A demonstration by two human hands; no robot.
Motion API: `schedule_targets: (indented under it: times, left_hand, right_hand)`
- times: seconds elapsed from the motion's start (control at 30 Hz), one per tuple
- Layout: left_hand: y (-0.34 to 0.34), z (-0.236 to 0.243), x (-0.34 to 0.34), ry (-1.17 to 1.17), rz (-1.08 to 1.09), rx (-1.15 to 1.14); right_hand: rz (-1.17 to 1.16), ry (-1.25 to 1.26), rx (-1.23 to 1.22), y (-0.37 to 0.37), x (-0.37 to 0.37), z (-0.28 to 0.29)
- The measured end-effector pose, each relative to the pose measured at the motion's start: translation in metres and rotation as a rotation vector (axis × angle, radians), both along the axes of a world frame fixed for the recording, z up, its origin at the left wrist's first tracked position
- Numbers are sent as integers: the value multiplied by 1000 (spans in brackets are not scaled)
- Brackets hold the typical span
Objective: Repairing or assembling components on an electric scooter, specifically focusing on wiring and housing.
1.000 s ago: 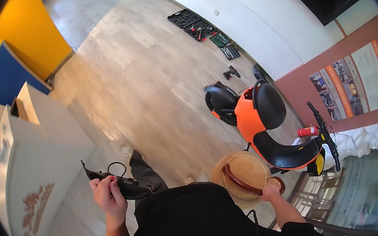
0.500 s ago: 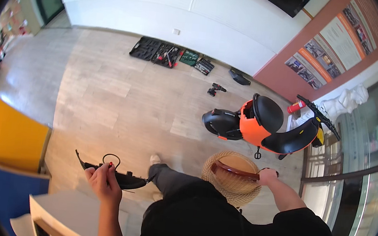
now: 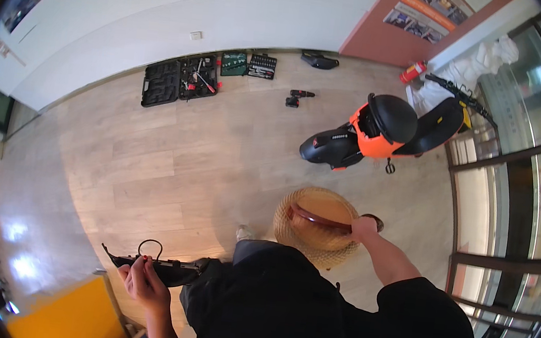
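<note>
A long black plastic part is held in my left hand, low on the left side. From its top rises a thin black cable loop, and a small red bit shows at my fingertips. My right hand is closed around the curved brown wooden armrest of a woven wicker chair. The chair is on the floor ahead of me, to the right. Part of the black part's right end lies against my dark clothing.
Beyond the chair stands an orange and black scooter. A cordless drill, an open tool case, a socket set and a black plastic piece lie near the white wall. Glass panels border the right; a yellow panel stands lower left.
My view has turned and moved toward the scooter. The wicker chair shifts along with my right hand on its armrest. My left hand still carries the black part.
</note>
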State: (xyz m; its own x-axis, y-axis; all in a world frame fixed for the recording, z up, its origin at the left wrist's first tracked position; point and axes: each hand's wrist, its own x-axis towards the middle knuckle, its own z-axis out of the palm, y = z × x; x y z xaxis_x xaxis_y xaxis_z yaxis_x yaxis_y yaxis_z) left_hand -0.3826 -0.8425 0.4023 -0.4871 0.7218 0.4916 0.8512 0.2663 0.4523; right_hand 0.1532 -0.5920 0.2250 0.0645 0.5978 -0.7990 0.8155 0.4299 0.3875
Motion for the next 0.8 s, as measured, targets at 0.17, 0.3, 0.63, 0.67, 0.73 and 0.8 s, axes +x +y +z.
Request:
schedule_targets:
  times: [0.17, 0.3, 0.63, 0.67, 0.73, 0.8]
  left_hand:
    - [65, -14, -100, -46, -128, 42]
    - [123, -16, -179, -74, -327, -3]
    - [282, 8, -332, 11, -707, -45]
    - [302, 9, -337, 17, -733, -61]
    - [338, 7, -343, 22, -799, -42]
    - [372, 3, -347, 16, -873, -17]
  right_hand:
    - [-149, 63, 17, -1, -81, -11]
    - [-320, 86, 181, 14, -150, -28]
    - [-802, 184, 374, 13, -337, -100]
    - [-888, 214, 402, 3, -354, -110]
    - [-956, 240, 396, -10, -390, -127]
    - [-1004, 253, 328, -18, -430, -139]
